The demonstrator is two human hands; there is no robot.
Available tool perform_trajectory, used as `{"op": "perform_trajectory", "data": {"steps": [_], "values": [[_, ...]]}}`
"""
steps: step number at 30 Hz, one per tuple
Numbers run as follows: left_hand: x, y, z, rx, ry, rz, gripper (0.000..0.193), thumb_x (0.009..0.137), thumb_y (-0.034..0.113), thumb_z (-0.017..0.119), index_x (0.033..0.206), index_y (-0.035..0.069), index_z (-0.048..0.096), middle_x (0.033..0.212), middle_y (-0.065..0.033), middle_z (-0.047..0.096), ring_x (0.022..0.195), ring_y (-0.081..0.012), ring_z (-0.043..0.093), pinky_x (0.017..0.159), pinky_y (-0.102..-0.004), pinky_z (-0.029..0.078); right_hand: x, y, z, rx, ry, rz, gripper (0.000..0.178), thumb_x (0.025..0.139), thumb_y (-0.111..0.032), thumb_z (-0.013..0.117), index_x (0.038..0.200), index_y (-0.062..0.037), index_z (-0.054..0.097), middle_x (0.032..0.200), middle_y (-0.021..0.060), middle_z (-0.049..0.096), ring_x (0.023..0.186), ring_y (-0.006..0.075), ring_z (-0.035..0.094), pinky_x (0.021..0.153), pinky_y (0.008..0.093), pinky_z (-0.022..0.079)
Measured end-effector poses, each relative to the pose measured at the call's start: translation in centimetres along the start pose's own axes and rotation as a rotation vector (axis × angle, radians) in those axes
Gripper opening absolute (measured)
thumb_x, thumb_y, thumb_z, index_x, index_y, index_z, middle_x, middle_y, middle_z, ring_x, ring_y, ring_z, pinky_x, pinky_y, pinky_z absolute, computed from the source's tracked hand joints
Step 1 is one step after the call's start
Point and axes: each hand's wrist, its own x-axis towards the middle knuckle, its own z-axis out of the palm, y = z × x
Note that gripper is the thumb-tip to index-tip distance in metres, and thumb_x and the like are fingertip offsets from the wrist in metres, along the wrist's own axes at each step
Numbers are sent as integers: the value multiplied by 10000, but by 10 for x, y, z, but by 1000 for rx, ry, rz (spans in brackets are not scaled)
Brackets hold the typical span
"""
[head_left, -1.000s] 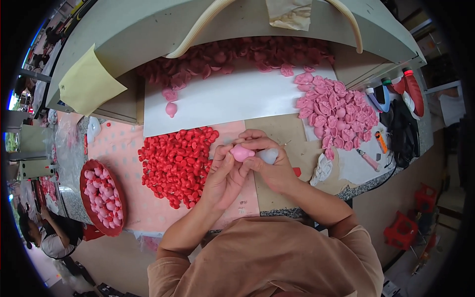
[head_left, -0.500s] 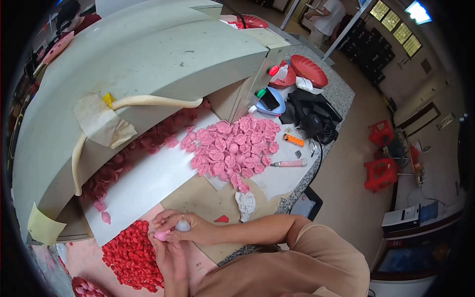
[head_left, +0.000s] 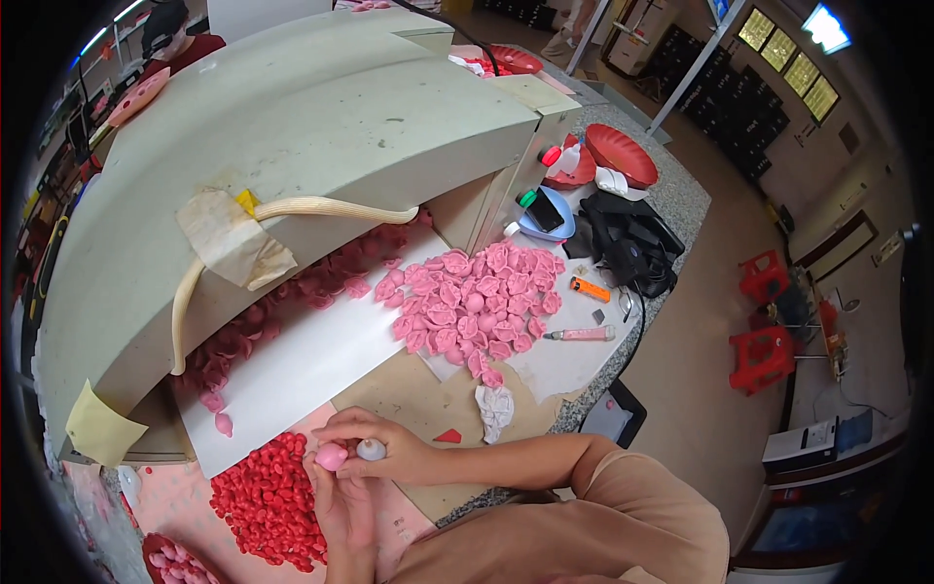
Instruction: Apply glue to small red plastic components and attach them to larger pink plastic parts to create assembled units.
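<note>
My left hand comes up from the lower edge, its fingertips closed on a small rounded pink piece. Over it from the right reaches my right hand, fingers bent around a translucent grey-white bulb with a small tip. The right fingertips also touch or nearly touch the pink piece. Beside my left hand lies a heap of small glossy red pieces on a pink sheet. Beyond my hands, many pink petal-like cups are piled on white and brown paper.
A large grey-green machine arches over a white belt carrying more pink cups. Right of the pile are a crumpled tissue, orange lighter, pink tube, blue dish and black bag. A person is far left.
The whole scene has shifted slightly right and down in the picture. Between my fingers the pink piece now shows rounder and less covered. The right hand still holds the bulb.
</note>
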Motion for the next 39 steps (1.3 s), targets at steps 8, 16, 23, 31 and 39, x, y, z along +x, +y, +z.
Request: {"op": "perform_trajectory", "data": {"steps": [8,16,23,31,39], "values": [[2,0,-3,208,-122,72,199,930,119,486,1119,61,506,1148,-109,539,1044,-221,556,906,-348,500,-1,0,-4,-461,28,-203,404,784,-115,691,1175,-98,587,1085,59,461,1016,178,493,857,301,432],[3,-2,-4,390,-40,139,122,916,125,522,1030,82,516,1069,-89,573,985,-194,578,839,-318,510,-4,-2,-11,-530,-5,-134,386,781,-158,692,1151,-105,596,1061,71,483,981,198,511,837,307,439],[1,-2,1,373,-51,110,112,913,114,525,1018,78,523,1060,-80,574,976,-183,574,853,-320,489,-4,-6,-10,-524,-18,-119,391,774,-161,698,1147,-101,597,1085,76,492,994,208,518,843,314,444],[-5,6,-1,341,-39,90,101,909,93,525,1006,100,549,1076,-74,574,1021,-193,556,903,-345,454,-2,-1,-4,-528,-48,-173,386,768,-161,687,1133,-80,590,1063,102,490,994,241,515,844,331,442],[5,1,-13,236,-213,5,136,936,77,476,1038,106,561,1107,-50,555,1030,-162,540,863,-321,447,-3,-9,-6,-678,26,-187,374,711,-91,727,1072,-73,630,992,100,517,884,224,553,747,301,474]]}}
